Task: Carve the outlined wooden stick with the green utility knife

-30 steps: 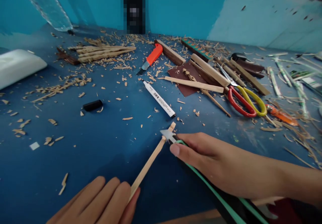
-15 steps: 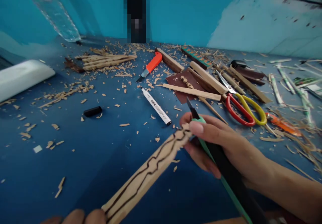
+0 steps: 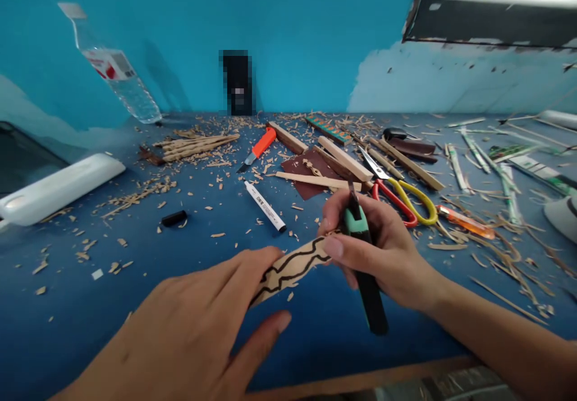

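A flat wooden strip (image 3: 295, 264) with wavy black lines slants between my hands. My right hand (image 3: 383, 244) pinches its far end between thumb and fingers and also holds a black and green utility knife (image 3: 372, 299), blade pointing up and away. Over the strip's near part reaches my left hand (image 3: 193, 317), its thumb stretched out and apart from the wood; its other fingertips are hidden behind the strip. Ahead of the hands lies an uncapped white marker (image 3: 265, 205), its black cap (image 3: 174, 218) to the left.
An orange knife (image 3: 259, 147), scissors (image 3: 406, 199), wood pieces (image 3: 345, 157) and brown sandpaper (image 3: 297, 166) lie beyond my hands. Carved sticks (image 3: 193, 147), a white case (image 3: 63, 187) and a water bottle (image 3: 119, 79) stand left. Shavings litter the blue table (image 3: 135, 257).
My left hand has come up from the strip's near end to its middle, thumb now spread. The strip has swung flatter, the knife handle steeper. The view has tilted up.
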### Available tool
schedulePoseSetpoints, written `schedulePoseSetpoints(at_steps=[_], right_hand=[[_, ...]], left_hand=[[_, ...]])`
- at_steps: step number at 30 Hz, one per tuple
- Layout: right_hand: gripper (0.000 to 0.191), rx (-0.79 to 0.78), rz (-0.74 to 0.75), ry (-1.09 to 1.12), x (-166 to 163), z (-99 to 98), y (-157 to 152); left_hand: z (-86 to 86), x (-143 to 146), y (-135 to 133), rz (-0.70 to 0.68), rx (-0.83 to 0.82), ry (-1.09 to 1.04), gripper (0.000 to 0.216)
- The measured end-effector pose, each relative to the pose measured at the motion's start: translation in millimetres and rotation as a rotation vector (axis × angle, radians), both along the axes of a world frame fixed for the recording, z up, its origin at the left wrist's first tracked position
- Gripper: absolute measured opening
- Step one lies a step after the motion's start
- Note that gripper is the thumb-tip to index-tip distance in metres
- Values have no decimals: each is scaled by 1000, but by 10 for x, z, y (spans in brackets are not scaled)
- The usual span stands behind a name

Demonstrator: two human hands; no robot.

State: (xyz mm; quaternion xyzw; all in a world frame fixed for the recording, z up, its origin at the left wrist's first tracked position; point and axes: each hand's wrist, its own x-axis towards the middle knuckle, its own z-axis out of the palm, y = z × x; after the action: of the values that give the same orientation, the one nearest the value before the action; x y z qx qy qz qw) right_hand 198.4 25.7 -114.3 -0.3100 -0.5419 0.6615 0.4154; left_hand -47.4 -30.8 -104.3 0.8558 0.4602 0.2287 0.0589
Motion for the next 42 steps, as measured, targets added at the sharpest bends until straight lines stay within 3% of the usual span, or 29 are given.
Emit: schedulePoseSetpoints(at_steps=[1,4,7,10,14,18,22,25,29,35,42], right_hand=[[26,21,15,9,6,6,2],[31,3,-1,72,-1,-16,48],[33,35,-241,-33,0,-93,141],[21,248,-419,-205,60,-163,212],[13,602,-457,-443,130,-208,181],[32,779,-496,-499,55,-282,64],[35,765,-323,-345,-45,-307,-50],[32,868,-148,-480,-74,-236,-91],[33,1101,-138,-626,-104,-133,-102],[19,1108,-162,-684,-128,-123,-143],[21,1086,-172,-706,-108,-172,-126]], left_hand=[[50,83,67,-68,-125,-25,13],[139,238,219,-47,-408,-163,17],[150,292,272,20,-568,-339,14],[102,301,253,18,-719,-530,21],[-13,285,215,16,-909,-752,22],[-59,264,197,57,-890,-878,24],[-8,270,155,69,-873,-820,25],[14,321,116,36,-878,-866,21],[4,394,90,20,-802,-868,25],[16,379,61,70,-694,-863,24],[-96,334,0,49,-726,-911,41]])
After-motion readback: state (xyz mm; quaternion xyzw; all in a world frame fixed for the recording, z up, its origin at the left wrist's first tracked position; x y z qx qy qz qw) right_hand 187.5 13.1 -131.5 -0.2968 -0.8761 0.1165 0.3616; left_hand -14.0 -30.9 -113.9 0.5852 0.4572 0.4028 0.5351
